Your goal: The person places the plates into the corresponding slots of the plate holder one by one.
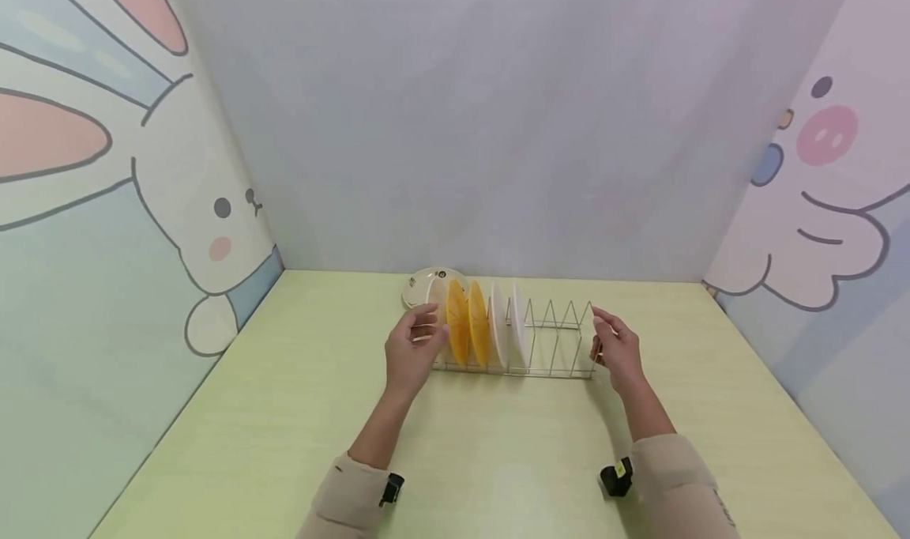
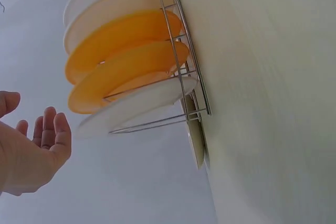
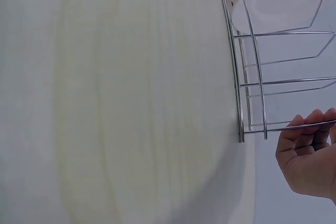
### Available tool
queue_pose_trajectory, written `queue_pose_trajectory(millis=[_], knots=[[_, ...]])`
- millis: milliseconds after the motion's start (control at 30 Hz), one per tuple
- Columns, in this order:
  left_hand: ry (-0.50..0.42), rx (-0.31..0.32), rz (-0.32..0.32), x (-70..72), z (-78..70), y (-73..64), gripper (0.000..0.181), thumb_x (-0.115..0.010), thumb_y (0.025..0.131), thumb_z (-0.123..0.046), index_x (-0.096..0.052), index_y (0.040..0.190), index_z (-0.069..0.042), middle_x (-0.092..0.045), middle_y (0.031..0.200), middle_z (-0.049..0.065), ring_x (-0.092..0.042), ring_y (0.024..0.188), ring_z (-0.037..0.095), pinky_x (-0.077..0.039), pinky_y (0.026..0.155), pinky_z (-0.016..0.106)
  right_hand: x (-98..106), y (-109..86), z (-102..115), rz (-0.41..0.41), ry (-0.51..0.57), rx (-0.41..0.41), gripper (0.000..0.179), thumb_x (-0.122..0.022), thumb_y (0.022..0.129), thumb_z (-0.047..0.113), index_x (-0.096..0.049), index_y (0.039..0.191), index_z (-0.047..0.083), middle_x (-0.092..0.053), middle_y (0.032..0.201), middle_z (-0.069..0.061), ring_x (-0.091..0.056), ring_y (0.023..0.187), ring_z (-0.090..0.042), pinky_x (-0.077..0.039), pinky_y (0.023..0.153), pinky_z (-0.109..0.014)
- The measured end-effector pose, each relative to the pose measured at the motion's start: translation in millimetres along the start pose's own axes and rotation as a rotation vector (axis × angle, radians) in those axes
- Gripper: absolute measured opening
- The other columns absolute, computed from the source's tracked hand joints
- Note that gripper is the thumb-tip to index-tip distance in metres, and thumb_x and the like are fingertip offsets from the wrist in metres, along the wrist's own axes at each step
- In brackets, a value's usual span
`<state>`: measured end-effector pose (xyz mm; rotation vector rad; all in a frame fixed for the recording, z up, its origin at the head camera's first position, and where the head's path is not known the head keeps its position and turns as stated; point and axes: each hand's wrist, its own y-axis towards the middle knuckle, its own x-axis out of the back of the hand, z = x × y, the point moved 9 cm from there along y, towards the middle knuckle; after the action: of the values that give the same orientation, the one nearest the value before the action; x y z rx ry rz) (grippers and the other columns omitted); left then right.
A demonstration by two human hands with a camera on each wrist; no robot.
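Observation:
A wire dish rack (image 1: 550, 376) stands on the table with plates upright in its left part. From the left they are a white plate (image 2: 139, 106), two orange plates (image 1: 457, 329) and two more white plates (image 1: 520, 333). My left hand (image 1: 415, 353) is beside the left end plate, fingers loosely bent; the left wrist view shows a gap between them and the plate's edge. At the rack's right end, my right hand (image 1: 617, 351) pinches the upright end wire (image 3: 294, 127) between fingers and thumb.
A patterned plate (image 1: 425, 288) is behind the rack's left end. The pale table (image 1: 498, 460) meets a grey backdrop (image 1: 455, 128) at the back, with cartoon-printed panels (image 1: 206, 231) on both sides. Black wrist devices (image 1: 615, 477) sit at both sleeves.

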<state>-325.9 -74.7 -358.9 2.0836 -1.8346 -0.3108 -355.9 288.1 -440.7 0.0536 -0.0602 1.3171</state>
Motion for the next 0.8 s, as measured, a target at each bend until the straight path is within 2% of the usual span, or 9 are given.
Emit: queue_pose_trajectory(millis=[33, 167, 433, 600, 800], knots=[[0.002, 0.004, -0.011, 3.2, 6.2, 2.2, 0.035, -0.069, 0.082, -0.007, -0.061, 0.115, -0.003, -0.061, 0.1, 0.015, -0.061, 0.086, 0.025, -0.052, 0.072, 0.033, 0, -0.1, 0, 0.001, -0.001, 0.0, 0.045, -0.046, 0.097, 0.036, -0.046, 0.135, 0.013, -0.049, 0.063, 0.001, -0.05, 0.052, -0.013, -0.049, 0.056, -0.029], [0.035, 0.015, -0.059, 16.1, 15.0, 10.2, 0.034, -0.069, 0.081, -0.006, -0.061, 0.114, -0.005, -0.061, 0.099, 0.013, -0.061, 0.085, 0.023, -0.053, 0.07, 0.029, 0, -0.4, 0, -0.002, -0.007, 0.002, 0.045, -0.046, 0.097, 0.035, -0.045, 0.136, 0.013, -0.049, 0.063, 0.0, -0.05, 0.052, -0.013, -0.049, 0.056, -0.03], [0.087, 0.031, -0.126, 37.1, 35.2, 28.8, 0.034, -0.07, 0.079, -0.004, -0.062, 0.112, -0.007, -0.06, 0.098, 0.013, -0.063, 0.083, 0.024, -0.053, 0.07, 0.031, 0, -0.9, 1, -0.007, -0.011, -0.003, 0.045, -0.046, 0.097, 0.036, -0.046, 0.136, 0.013, -0.049, 0.063, 0.0, -0.05, 0.052, -0.013, -0.05, 0.057, -0.03], [0.134, 0.079, -0.12, 40.6, 52.7, 40.1, 0.036, -0.07, 0.079, -0.004, -0.062, 0.114, -0.007, -0.06, 0.098, 0.011, -0.062, 0.085, 0.027, -0.053, 0.071, 0.035, 0, 0.1, 0, -0.015, 0.002, -0.006, 0.044, -0.047, 0.097, 0.035, -0.047, 0.135, 0.013, -0.049, 0.064, 0.0, -0.05, 0.052, -0.013, -0.049, 0.057, -0.029], [0.203, 0.19, -0.078, 39.6, 82.0, 55.3, 0.04, -0.071, 0.08, -0.013, -0.06, 0.118, -0.009, -0.058, 0.106, 0.019, -0.062, 0.091, 0.029, -0.052, 0.072, 0.038, 1, 0.1, 0, -0.024, 0.003, -0.003, 0.045, -0.047, 0.097, 0.034, -0.046, 0.136, 0.011, -0.048, 0.063, 0.0, -0.049, 0.052, -0.012, -0.048, 0.055, -0.028]])
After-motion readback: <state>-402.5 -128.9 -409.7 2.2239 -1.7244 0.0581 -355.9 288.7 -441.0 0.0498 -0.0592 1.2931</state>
